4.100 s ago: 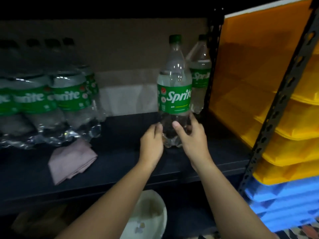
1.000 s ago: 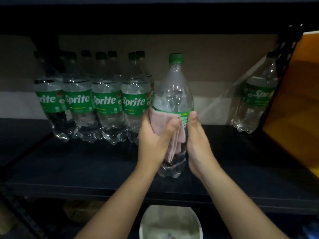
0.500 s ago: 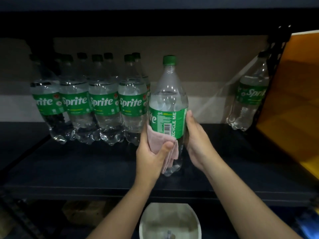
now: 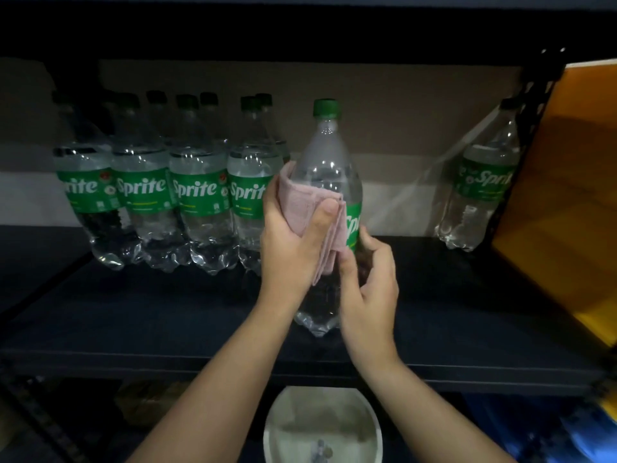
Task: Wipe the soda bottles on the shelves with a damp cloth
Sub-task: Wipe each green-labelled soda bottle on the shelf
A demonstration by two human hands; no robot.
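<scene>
While my left hand [image 4: 293, 248] presses the pink cloth [image 4: 310, 212] around the bottle [image 4: 325, 168], my right hand [image 4: 370, 289] grips its lower body over the dark shelf [image 4: 167, 322].

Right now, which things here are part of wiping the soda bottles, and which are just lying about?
Part of the job:
pink cloth, held in the left hand
Sprite bottle, steadied by the right hand
row of Sprite bottles
lone bottle at the right

Just lying about:
white bowl below the shelf
orange bins

Clear glossy plastic bottle [image 4: 329, 168] with shiny green label, soft matt pink cloth [image 4: 302, 208] of ribbed weave, dark matt shelf [image 4: 167, 315], glossy white bowl [image 4: 322, 426]
</scene>
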